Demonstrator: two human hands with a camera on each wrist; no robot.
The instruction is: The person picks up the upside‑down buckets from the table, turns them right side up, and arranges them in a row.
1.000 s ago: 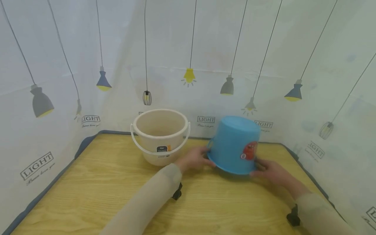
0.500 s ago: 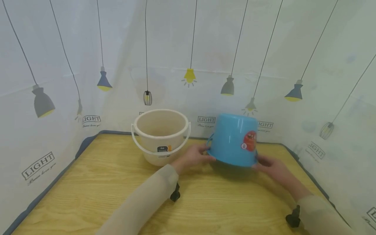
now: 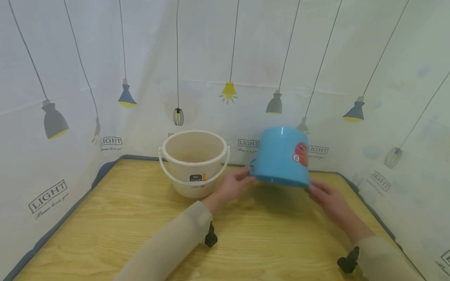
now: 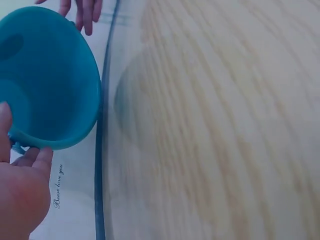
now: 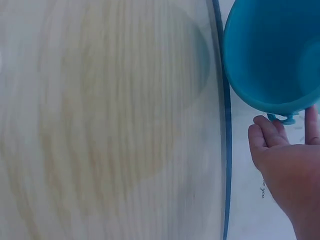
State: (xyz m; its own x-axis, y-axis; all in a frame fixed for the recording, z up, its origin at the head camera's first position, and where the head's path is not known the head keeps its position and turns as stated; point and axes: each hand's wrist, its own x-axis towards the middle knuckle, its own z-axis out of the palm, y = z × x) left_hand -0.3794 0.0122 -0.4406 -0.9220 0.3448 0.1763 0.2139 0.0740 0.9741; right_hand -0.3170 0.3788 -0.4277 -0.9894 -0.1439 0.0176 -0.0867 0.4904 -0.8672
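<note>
A blue bucket is held upside down above the table, its mouth facing down and a red sticker on its side. My left hand grips it at the rim on the left, by the handle. On the right, my right hand holds the opposite side of the rim, thumb against the edge in the right wrist view. The hollow inside of the bucket shows in the left wrist view. A cream bucket stands upright left of my left hand, its white handle hanging down in front.
The wood-grain table has a dark blue edge along its back and sides. White sheeting printed with hanging lamps rises behind and beside it. Under the blue bucket a shadow falls on the tabletop.
Both hands have lifted the blue bucket off the tabletop, and its mouth has tipped slightly toward the back. The cream bucket has stayed in place.
</note>
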